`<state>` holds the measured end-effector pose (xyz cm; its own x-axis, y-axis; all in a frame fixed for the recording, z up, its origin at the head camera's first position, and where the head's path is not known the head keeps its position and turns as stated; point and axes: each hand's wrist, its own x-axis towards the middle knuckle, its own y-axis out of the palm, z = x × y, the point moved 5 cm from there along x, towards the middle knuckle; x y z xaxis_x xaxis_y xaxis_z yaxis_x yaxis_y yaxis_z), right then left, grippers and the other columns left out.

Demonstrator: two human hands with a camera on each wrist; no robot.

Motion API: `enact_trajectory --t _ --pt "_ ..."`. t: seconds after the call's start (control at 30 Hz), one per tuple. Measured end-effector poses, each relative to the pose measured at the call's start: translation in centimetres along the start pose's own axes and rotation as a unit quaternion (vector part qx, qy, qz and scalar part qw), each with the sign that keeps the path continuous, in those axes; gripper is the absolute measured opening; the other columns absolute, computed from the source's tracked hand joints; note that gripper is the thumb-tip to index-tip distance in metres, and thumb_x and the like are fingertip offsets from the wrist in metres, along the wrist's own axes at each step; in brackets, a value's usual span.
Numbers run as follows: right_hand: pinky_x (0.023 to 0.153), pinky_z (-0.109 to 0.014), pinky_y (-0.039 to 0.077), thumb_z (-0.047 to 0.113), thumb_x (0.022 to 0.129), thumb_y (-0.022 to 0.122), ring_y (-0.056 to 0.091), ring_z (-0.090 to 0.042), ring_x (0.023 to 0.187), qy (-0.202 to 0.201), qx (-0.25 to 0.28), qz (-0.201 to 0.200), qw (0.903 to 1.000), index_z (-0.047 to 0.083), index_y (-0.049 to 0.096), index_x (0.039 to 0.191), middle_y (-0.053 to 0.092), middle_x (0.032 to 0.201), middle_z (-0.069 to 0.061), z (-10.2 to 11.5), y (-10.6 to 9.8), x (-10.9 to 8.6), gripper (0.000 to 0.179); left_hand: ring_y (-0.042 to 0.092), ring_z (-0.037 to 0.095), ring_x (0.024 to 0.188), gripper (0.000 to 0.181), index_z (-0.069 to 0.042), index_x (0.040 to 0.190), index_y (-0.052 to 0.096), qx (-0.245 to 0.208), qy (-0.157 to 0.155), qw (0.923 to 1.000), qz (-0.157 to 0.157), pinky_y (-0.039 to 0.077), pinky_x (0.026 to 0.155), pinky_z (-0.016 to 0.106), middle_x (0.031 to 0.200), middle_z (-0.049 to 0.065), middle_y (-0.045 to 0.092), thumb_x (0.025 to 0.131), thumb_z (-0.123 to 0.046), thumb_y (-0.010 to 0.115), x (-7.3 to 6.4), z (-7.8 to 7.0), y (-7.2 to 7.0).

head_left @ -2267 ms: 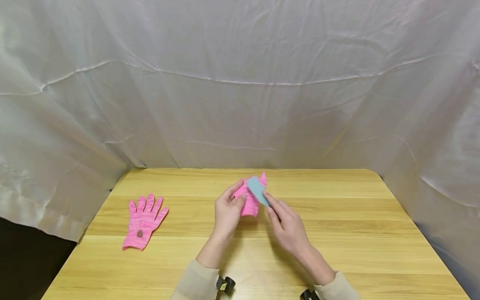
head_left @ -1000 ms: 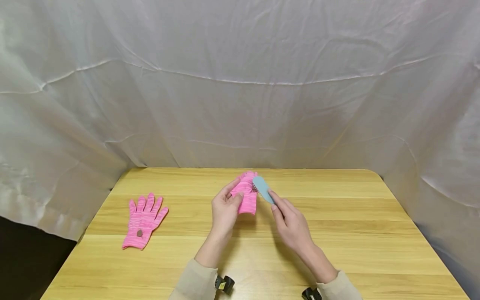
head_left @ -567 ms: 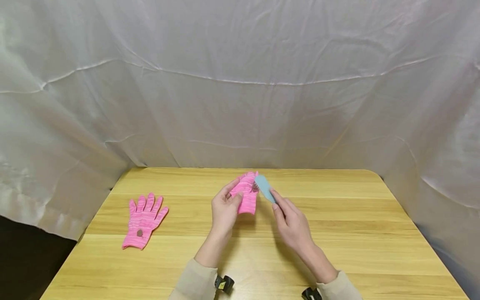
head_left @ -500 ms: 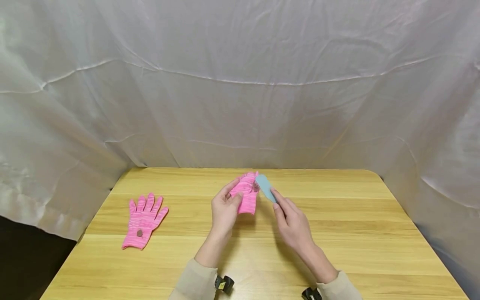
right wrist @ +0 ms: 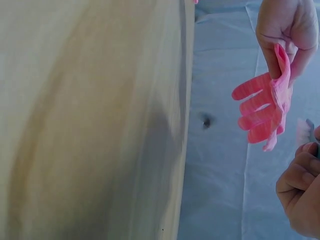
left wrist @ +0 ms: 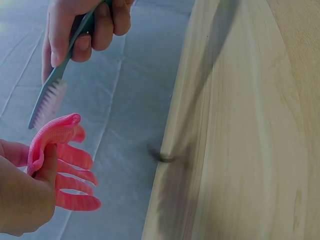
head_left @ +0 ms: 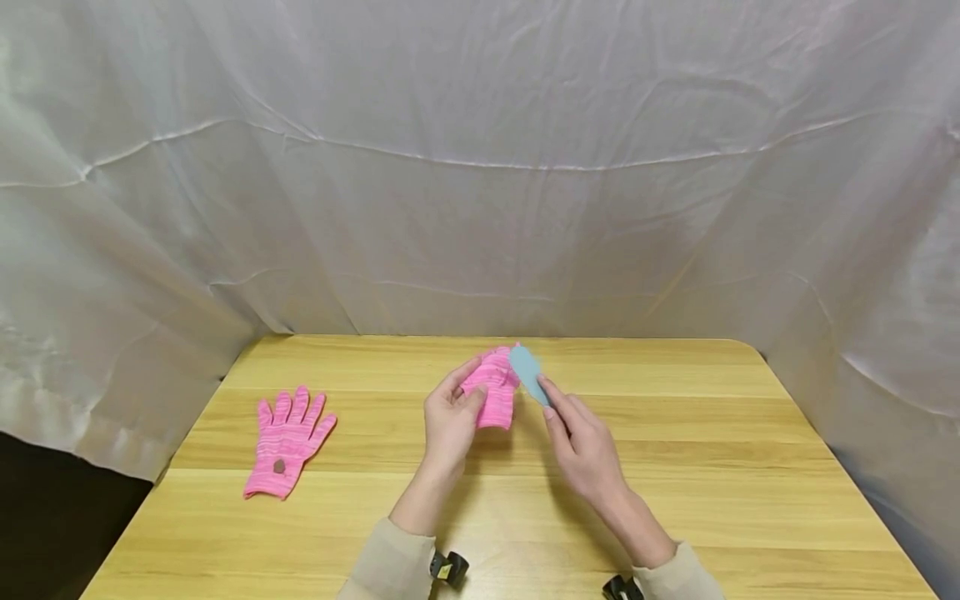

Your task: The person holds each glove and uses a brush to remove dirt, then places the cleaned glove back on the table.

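Nearest, two beige cloth sleeves reach over a yellow wood-grain table. A little farther, well to the left, a pink knitted glove lies flat, a dark brown spot near its cuff. Beyond, the left hand pinches a second pink, white-streaked knitted glove above the tabletop, and the right hand grips a slim blue-green brush with pale bristles just beside it. Since only one side is pinched and the rest hangs loose, a hard stroke could snag the knit, fold it or tug it free; a stray one could scrape the left fingertips. Farthest hangs a creased grey fabric curtain.
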<state>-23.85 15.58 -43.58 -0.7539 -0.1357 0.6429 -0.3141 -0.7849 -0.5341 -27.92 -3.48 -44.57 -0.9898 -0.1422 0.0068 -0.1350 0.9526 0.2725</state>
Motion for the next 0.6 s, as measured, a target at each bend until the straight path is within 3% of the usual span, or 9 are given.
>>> enact_trajectory --t 0.17,0.6 --pt "0.051 -0.019 0.04 -0.003 0.1 0.062 0.04 -0.001 0.064 -0.021 0.014 0.015 0.9996 0.006 0.059 0.146 0.058 0.087 0.003 0.39 0.51 -0.26 0.047 0.07 0.015 0.086 0.042 0.0 0.139 0.063 0.002 -0.002 0.9999 0.011 0.061 0.069 0.023 0.12 0.023 0.07 0.098 0.006 0.062 -0.17 -0.01 0.13" --pt "0.052 -0.02 0.039 0.002 0.102 0.061 0.039 -0.002 0.065 -0.004 -0.002 0.03 0.9995 0.01 0.059 0.148 0.056 0.086 0.007 0.36 0.96 -0.51 0.046 0.071 0.018 0.096 0.042 0.002 0.141 0.06 0.001 -0.002 0.9997 0.025 0.062 0.077 0.025 0.132 0.024 0.065 0.098 0.006 0.059 -0.39 -0.04 0.33"
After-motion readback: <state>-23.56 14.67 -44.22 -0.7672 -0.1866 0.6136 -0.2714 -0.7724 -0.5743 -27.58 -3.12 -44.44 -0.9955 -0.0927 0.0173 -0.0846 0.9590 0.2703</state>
